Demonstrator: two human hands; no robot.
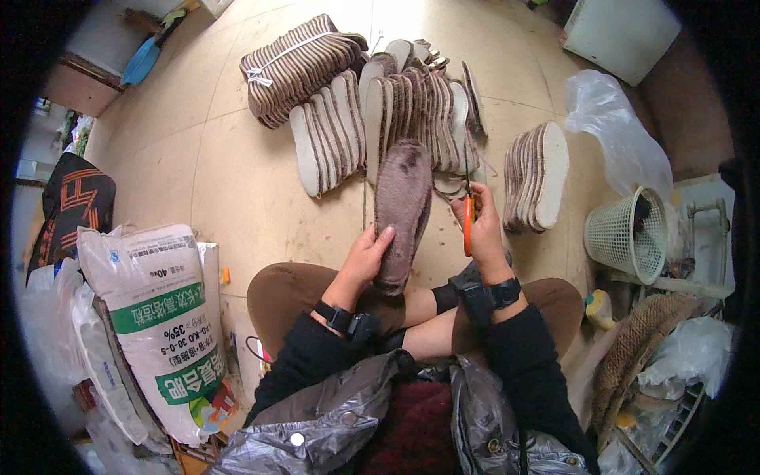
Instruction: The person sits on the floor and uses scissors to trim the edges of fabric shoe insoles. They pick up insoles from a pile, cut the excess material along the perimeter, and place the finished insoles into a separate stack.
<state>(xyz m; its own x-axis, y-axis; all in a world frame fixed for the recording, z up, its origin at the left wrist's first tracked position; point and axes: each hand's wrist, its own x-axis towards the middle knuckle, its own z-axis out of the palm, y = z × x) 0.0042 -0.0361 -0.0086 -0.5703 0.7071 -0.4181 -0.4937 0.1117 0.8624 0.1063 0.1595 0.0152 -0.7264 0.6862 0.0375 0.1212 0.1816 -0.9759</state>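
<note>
My left hand [369, 255] grips the near end of a brown fuzzy shoe insole [402, 207], thumb lying on its upper face. The insole points away from me over the floor, and a second layer seems to show along its right edge. In my right hand [486, 226] are scissors [468, 225] with orange handles, their dark blades pointing away and up. The blades stand apart from the insole, to its right. Just beyond my hands, rows of insoles [328, 138] with pale soles and brown fuzzy sides lean against each other.
A tied bundle of insoles [301, 67] lies at the far left of the rows. Another short stack [537, 178] stands on the right. Near it are a plastic bag [617, 131] and a pale green basket [627, 237]. A large printed sack [154, 317] stands on my left.
</note>
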